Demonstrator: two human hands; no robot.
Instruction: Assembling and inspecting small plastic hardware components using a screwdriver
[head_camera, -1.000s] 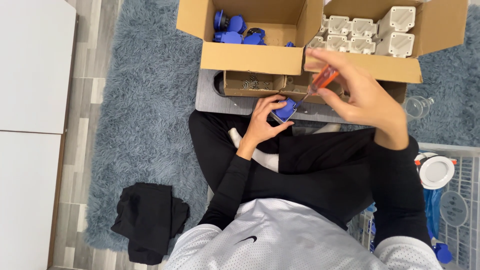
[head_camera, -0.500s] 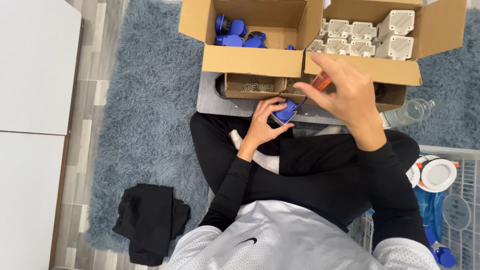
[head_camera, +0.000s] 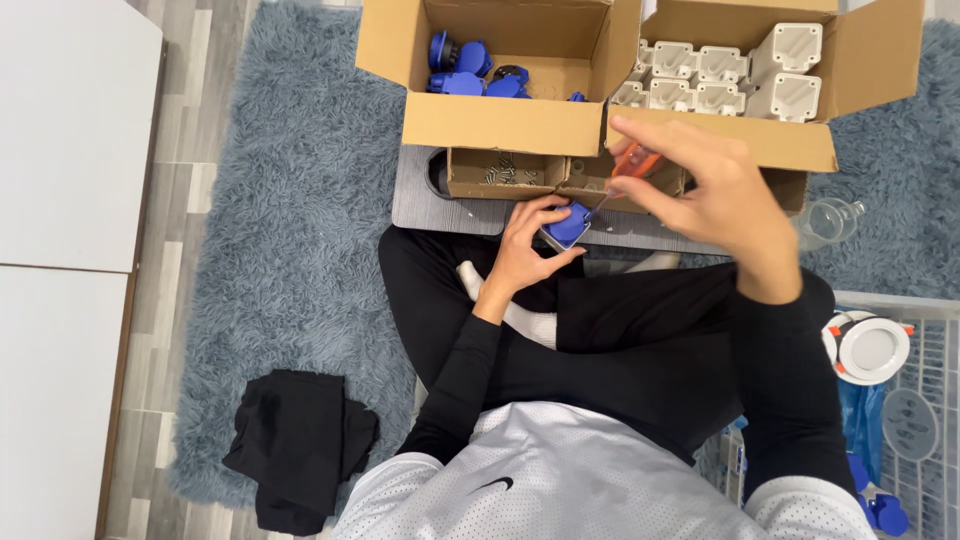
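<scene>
My left hand (head_camera: 525, 243) grips a small blue and grey socket part (head_camera: 567, 225) just above my crossed legs. My right hand (head_camera: 705, 190) holds an orange-handled screwdriver (head_camera: 627, 166), its thin shaft angled down to the blue part. Straight ahead stands a cardboard box (head_camera: 500, 125) with several blue parts (head_camera: 462, 68) in its back corner. Beside it on the right, a second cardboard box (head_camera: 790, 140) holds several white housings (head_camera: 720, 75).
A grey board (head_camera: 425, 200) under the boxes carries two small open cartons, one with screws (head_camera: 497, 176). A clear plastic cup (head_camera: 827, 220) lies at right. A wire basket (head_camera: 900, 400) holds a round white lamp. A black cloth (head_camera: 298, 445) lies on the grey shag rug (head_camera: 290, 230).
My right hand with the screwdriver has turned and shifted slightly right above the blue part. My left hand keeps the part in the same place.
</scene>
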